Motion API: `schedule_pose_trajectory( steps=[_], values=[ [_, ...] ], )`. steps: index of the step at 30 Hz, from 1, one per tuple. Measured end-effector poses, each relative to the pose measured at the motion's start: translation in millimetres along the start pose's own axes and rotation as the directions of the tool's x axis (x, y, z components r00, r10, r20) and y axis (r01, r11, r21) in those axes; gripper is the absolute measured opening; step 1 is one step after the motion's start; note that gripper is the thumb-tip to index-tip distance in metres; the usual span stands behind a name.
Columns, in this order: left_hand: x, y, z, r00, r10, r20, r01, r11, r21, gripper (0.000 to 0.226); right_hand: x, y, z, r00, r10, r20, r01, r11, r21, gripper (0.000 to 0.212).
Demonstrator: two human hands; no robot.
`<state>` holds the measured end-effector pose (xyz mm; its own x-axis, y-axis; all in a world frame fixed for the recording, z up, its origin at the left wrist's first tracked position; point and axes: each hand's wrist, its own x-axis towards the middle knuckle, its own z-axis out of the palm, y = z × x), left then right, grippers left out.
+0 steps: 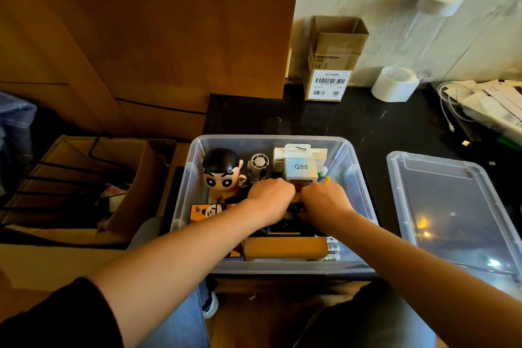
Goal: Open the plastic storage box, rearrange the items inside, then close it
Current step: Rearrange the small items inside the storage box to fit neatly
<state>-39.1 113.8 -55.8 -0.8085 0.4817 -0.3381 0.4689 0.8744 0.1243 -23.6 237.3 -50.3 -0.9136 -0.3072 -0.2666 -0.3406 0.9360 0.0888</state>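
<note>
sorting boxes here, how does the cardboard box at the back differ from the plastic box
The cardboard box is brown, opaque, tall and narrow, with barcode labels; the plastic box is clear, wide and low. What the cardboard box holds is hidden; the plastic box is packed with items, both hands inside. Both stand open-topped on the dark counter.

A clear storage box (186,178) and clear lid (452,206) are seen on a black bench (339,121); a black-haired figurine (221,169) is seen left of the fingers (282,186).
</note>
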Motion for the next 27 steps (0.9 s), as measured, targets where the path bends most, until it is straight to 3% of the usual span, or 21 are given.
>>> schedule_pose_trajectory(
  steps=[5, 11, 14, 19, 22, 24, 27],
  values=[
    [-3.7, 1.8, 5.1, 0.999, -0.030, -0.035, 0.029, 0.999, -0.017, 0.026, 0.8, 1.9, -1.7, 0.999, 0.011, 0.040, -0.011, 1.000, 0.020, 0.031],
    [-14.2, -17.3, -10.2, 0.994, 0.003, 0.110, 0.025, 0.967, -0.253, 0.026, -11.3, 18.1, -12.2, 0.974, -0.064, 0.217, 0.055, 0.997, 0.050, 0.034],
    [-20.9, -26.8, -16.0, 0.981, 0.076, 0.181, -0.033, 0.973, -0.229, 0.027, -17.1, 19.8, -14.7, 0.947, -0.106, 0.304, 0.125, 0.991, -0.041, 0.032],
    [-18.9, -25.0, -9.1, 0.968, 0.116, 0.225, -0.100, 0.992, -0.081, 0.032, -18.1, 14.9, -8.9, 0.952, -0.148, 0.269, 0.182, 0.978, -0.103, 0.026],
    [-18.4, -22.1, -6.6, 0.961, 0.126, 0.246, -0.121, 0.992, -0.035, 0.031, -20.8, 23.4, -12.9, 0.963, -0.170, 0.208, 0.168, 0.985, 0.028, 0.036],
    [-19.0, -19.2, -7.7, 0.960, 0.117, 0.256, -0.123, 0.992, 0.005, 0.028, -23.5, 31.4, -17.3, 0.974, -0.172, 0.150, 0.137, 0.967, 0.217, 0.042],
    [-20.2, -12.4, -11.1, 0.963, 0.079, 0.257, -0.117, 0.984, 0.135, 0.019, -26.5, 40.7, -24.3, 0.972, -0.206, 0.113, 0.120, 0.848, 0.516, 0.043]
  ],
)
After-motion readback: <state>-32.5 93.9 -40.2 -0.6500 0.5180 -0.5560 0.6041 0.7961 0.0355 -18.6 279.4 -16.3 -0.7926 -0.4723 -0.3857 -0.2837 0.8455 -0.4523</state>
